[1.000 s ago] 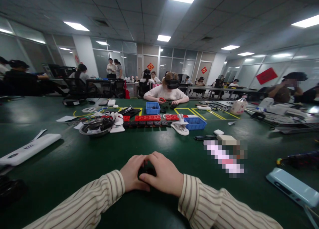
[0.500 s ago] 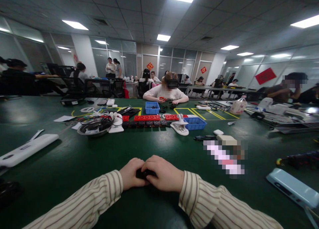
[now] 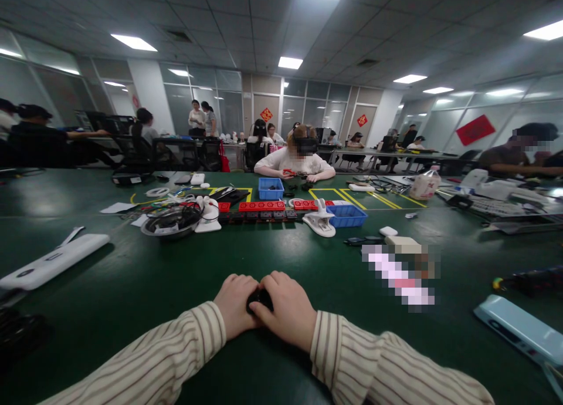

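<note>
At far left, a long white device (image 3: 53,263) lies on the green table (image 3: 132,287). Near the centre, the left hand (image 3: 235,305) and right hand (image 3: 285,311) rest together on the table, both curled closed around a small black object (image 3: 259,299), mostly hidden, so its identity is unclear. Compared with a second ago, the fingers have tightened over it. At far right lies a pale blue case (image 3: 519,328).

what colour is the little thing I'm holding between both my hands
Black. The small object, mostly covered by the left hand and right hand, shows in the head view.
</note>
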Demonstrator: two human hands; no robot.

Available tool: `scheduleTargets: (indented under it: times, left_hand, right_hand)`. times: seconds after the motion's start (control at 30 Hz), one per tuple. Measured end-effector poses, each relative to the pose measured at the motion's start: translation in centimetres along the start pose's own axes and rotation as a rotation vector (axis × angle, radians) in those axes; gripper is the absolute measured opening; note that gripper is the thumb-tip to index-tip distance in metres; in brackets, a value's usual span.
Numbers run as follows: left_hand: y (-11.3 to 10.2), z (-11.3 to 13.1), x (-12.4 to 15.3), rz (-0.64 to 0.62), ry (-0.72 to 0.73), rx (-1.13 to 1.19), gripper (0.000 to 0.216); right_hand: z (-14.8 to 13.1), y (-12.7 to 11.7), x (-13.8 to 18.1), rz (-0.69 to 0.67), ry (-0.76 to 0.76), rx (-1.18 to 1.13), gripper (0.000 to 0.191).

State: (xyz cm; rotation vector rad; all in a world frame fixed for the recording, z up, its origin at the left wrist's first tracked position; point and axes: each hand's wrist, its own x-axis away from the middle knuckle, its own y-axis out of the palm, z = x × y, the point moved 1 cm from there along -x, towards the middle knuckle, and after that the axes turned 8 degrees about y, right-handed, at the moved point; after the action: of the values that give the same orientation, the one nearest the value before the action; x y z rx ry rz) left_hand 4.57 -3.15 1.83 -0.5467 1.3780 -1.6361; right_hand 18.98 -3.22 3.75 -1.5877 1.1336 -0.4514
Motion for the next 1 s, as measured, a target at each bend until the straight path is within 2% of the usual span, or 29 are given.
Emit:
scheduleTargets:
  times: [0.13,0.37,0.53,0.63,0.7,0.77,0.83,0.9,1.0]
  left_hand:
    - [0.4,-0.9,-0.3,-0.027,0.060,0.015,0.026]
    - [0.6,-2.5,-0.7,-0.099,0.261,0.163,0.017]
    - [0.6,-2.8,-0.8,-0.098,0.284,0.159,0.019]
    - [0.5,-2.6,-0.5,-0.081,0.250,0.147,0.038]
    - [0.4,-2.3,-0.4,-0.061,0.209,0.142,0.057]
    - [0.3,-1.8,-0.2,-0.036,0.169,0.120,0.064]
    - [0.2,-1.3,-0.2,-0.018,0.144,0.081,0.058]
    - [0.2,-1.0,-0.3,-0.016,0.141,0.050,0.043]
    - [0.4,-1.2,-0.5,-0.031,0.172,0.061,0.029]
  right_hand:
    - [0.3,-0.2,-0.2,-0.018,-0.137,-0.054,0.014]
    - [1.0,0.4,-0.6,-0.017,-0.362,-0.325,0.018]
    - [1.0,0.8,-0.4,0.005,-0.484,-0.418,0.019]
    - [0.8,0.4,-0.1,0.070,-0.436,-0.433,0.025]
    - [0.7,0.3,0.1,0.112,-0.313,-0.402,0.025]
    - [0.7,0.4,0.1,0.119,-0.181,-0.350,0.027]
    - [0.8,0.6,0.1,0.094,-0.094,-0.297,0.028]
    - [0.8,0.8,-0.1,0.063,-0.068,-0.268,0.023]
    - [0.8,0.8,-0.3,0.028,-0.150,-0.290,0.013]
